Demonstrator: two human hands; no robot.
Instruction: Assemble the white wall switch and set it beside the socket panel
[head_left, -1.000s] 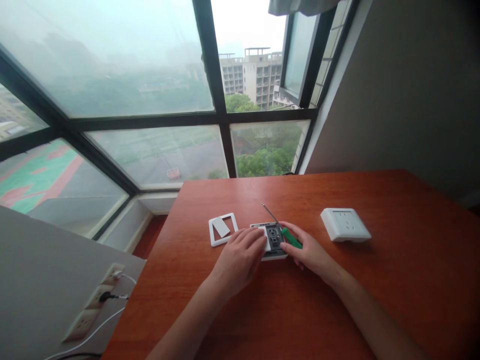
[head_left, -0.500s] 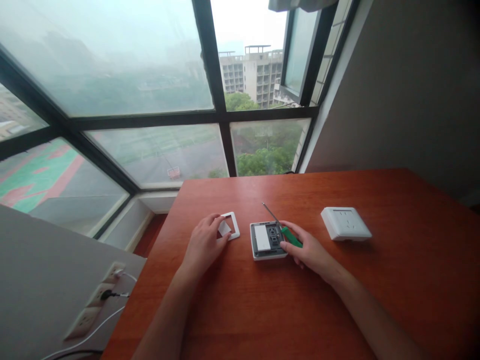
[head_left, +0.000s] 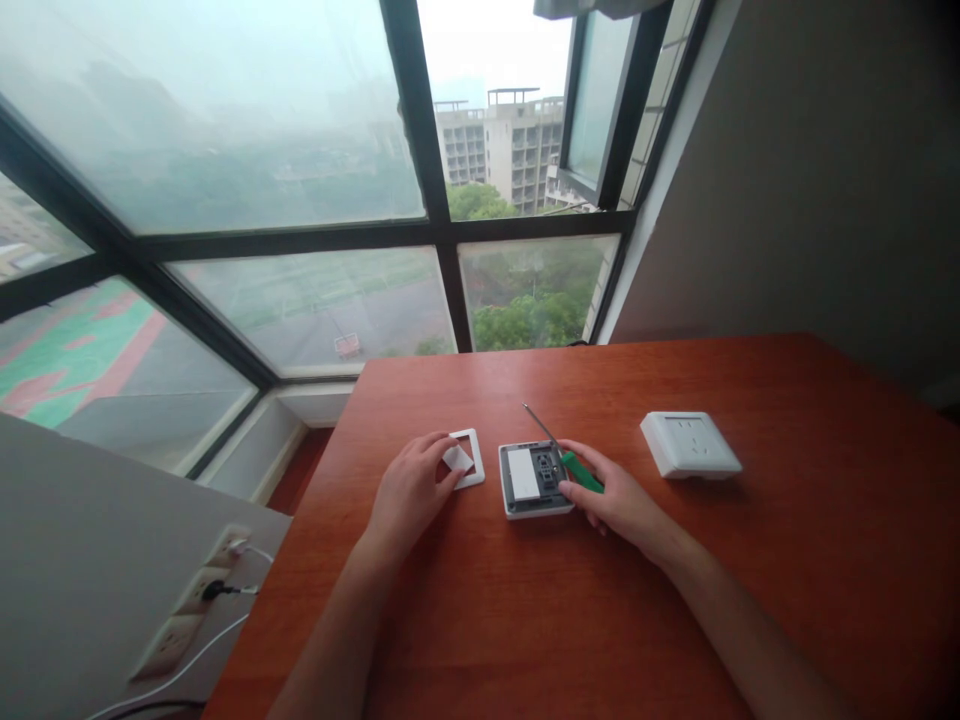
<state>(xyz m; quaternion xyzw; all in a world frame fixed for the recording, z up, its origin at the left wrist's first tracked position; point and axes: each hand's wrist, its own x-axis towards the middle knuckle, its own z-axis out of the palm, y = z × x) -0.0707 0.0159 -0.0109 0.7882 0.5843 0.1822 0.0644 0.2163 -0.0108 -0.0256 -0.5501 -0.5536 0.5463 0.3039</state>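
An opened wall switch module (head_left: 533, 479) with a white rocker and dark inner parts lies on the red-brown table (head_left: 525, 620). My right hand (head_left: 616, 502) rests against its right edge, closed around a green-handled screwdriver (head_left: 576, 467) whose metal shaft points up and left. My left hand (head_left: 409, 492) lies on the white square frame (head_left: 471, 462) to the left of the module, fingers pinching the small white rocker piece (head_left: 457, 458) inside the frame.
A complete white wall socket (head_left: 689, 445) lies at the right on the table. Large windows stand behind the table's far edge. A power strip (head_left: 191, 600) with plugged cables sits on a grey ledge at the lower left.
My left hand left the switch module, moved left onto the white frame, and the frame with its piece has slid slightly right. My right hand stayed put.
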